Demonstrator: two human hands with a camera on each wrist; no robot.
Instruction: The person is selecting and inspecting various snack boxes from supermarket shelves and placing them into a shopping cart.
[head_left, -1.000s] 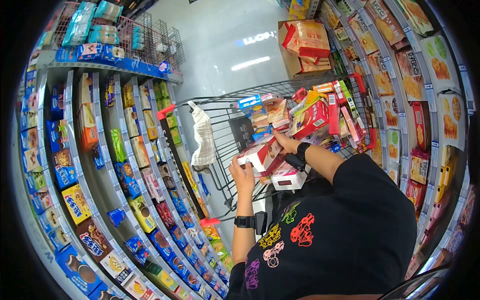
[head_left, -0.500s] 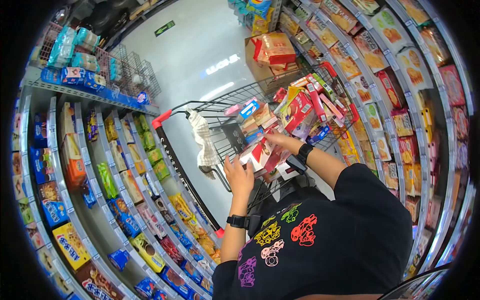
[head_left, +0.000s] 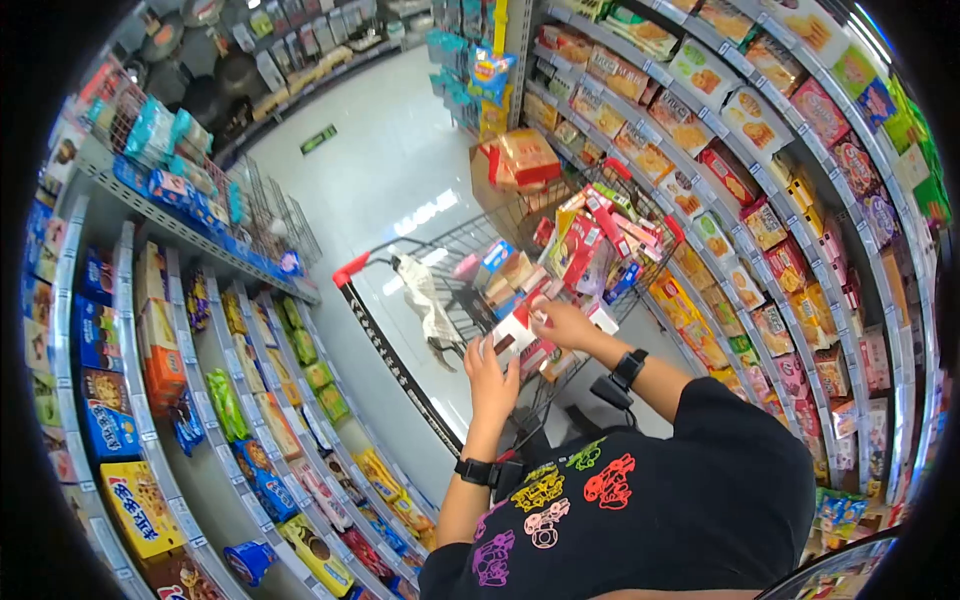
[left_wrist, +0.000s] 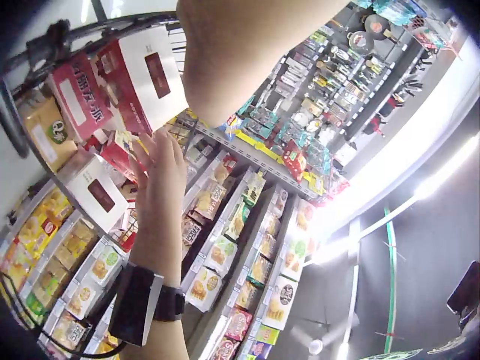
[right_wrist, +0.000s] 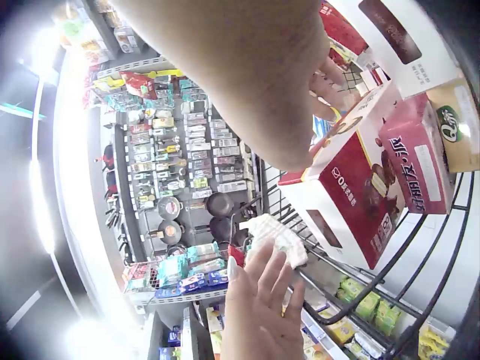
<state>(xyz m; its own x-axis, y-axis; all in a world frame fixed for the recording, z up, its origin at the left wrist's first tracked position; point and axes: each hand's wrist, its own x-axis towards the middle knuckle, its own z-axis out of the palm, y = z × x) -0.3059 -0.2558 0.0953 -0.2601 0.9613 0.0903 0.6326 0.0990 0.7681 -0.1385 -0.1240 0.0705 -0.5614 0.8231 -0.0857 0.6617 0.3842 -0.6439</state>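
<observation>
A red-and-white box of pies (right_wrist: 349, 196) lies on other boxes in the shopping cart (head_left: 372, 262), near its handle end. My left hand (head_left: 492, 385) is just off the box's near white end, its fingers extended; the right wrist view shows this hand (right_wrist: 262, 307) with a gap to the box. On the far side, my right hand (head_left: 562, 325) has its fingers at the box's edge; in the left wrist view these fingers look mostly straight (left_wrist: 161, 154). A pink-red pie box (right_wrist: 416, 154) and another white-ended box (left_wrist: 94, 191) lie alongside.
More snack boxes and bags (head_left: 585, 245) fill the cart's far part. A white cloth (head_left: 425, 300) hangs by the handle bar (head_left: 395, 365). Snack shelves stand left (head_left: 215, 400) and right (head_left: 760, 220). A carton with red bags (head_left: 522, 160) stands beyond the cart.
My left hand has come away from the near end of the pie box, which both hands touched earlier. My right hand stays at it. The head view has tilted up, showing more aisle.
</observation>
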